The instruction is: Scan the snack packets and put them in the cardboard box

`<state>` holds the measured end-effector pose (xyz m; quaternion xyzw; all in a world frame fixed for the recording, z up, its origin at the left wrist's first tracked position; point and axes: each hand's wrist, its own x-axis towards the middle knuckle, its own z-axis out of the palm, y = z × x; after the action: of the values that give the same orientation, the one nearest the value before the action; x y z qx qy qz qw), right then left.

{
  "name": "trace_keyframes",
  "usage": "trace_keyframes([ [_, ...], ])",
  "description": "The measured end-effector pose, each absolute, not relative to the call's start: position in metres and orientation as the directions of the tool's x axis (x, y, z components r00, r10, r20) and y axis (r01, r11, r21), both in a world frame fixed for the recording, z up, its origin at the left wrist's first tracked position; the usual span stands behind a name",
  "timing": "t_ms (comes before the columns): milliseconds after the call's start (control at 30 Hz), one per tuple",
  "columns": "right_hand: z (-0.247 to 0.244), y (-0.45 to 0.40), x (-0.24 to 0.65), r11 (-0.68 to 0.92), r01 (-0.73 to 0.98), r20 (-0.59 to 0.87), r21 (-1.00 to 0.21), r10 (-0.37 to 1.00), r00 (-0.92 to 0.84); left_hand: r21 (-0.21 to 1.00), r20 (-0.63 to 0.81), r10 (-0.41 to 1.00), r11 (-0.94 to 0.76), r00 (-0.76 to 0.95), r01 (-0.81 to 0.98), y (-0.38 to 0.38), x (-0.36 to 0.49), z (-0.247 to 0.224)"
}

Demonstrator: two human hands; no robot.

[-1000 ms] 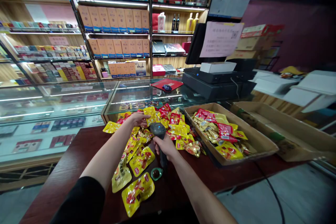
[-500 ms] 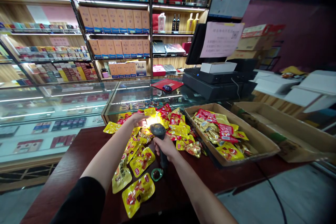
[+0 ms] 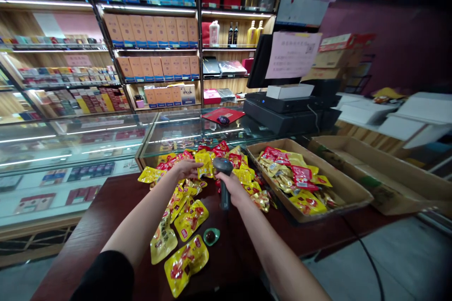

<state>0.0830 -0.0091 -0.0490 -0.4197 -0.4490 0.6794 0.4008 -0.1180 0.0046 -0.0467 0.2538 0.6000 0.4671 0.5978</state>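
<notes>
My right hand point(image 3: 230, 186) is wrapped round the handle of a dark barcode scanner point(image 3: 223, 167), held upright above the counter. In my left hand point(image 3: 188, 169) is a small yellow snack packet point(image 3: 204, 164), gripped at its left edge close to the scanner's head. Beneath and around both hands lies a loose heap of yellow and red packets. Nearer to me are a yellow packet point(image 3: 191, 219), another yellow packet point(image 3: 187, 263) and a paler gold packet point(image 3: 163, 241). A small green leaf-shaped dish point(image 3: 211, 236) with a dark round thing in it sits beside them.
An open cardboard box point(image 3: 353, 197) with several packets stands right of the heap, and a second cardboard box point(image 3: 391, 174) is beyond it. Behind are a glass showcase point(image 3: 169, 127), a red mouse pad point(image 3: 212, 115), a monitor point(image 3: 259, 61) and shelves of boxed goods.
The bright scanner light on the packet has gone out. My right hand with the scanner has shifted slightly right and up; the packet in my left hand now shows clearly.
</notes>
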Motion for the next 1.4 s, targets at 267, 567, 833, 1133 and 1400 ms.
trace_keyframes([
  [267, -0.044, 0.024, 0.111, -0.701, -0.238, -0.443, -0.673, 0.639, -0.629, 0.789, -0.540, 0.841, 0.516, 0.025, -0.332, -0.025, -0.097, -0.052],
  [567, -0.004, 0.036, 0.199, -0.686, -0.344, -0.443, -0.641, 0.697, -0.564, 0.733, -0.488, 0.852, 0.517, 0.188, -0.441, -0.001, -0.023, -0.003],
  [833, 0.019, 0.033, 0.324, -0.534, -0.451, -0.441, -0.715, 0.845, -0.301, 0.703, -0.464, 0.770, 0.621, 0.437, -0.347, 0.041, 0.107, 0.020],
  [1133, 0.022, 0.028, 0.370, -0.409, -0.455, -0.390, -0.791, 0.910, -0.140, 0.712, -0.544, 0.766, 0.638, 0.343, -0.294, 0.050, 0.127, 0.008],
  [1400, 0.011, 0.028, 0.268, -0.581, -0.350, -0.419, -0.735, 0.795, -0.439, 0.731, -0.509, 0.846, 0.523, 0.159, -0.438, 0.001, 0.018, -0.001],
])
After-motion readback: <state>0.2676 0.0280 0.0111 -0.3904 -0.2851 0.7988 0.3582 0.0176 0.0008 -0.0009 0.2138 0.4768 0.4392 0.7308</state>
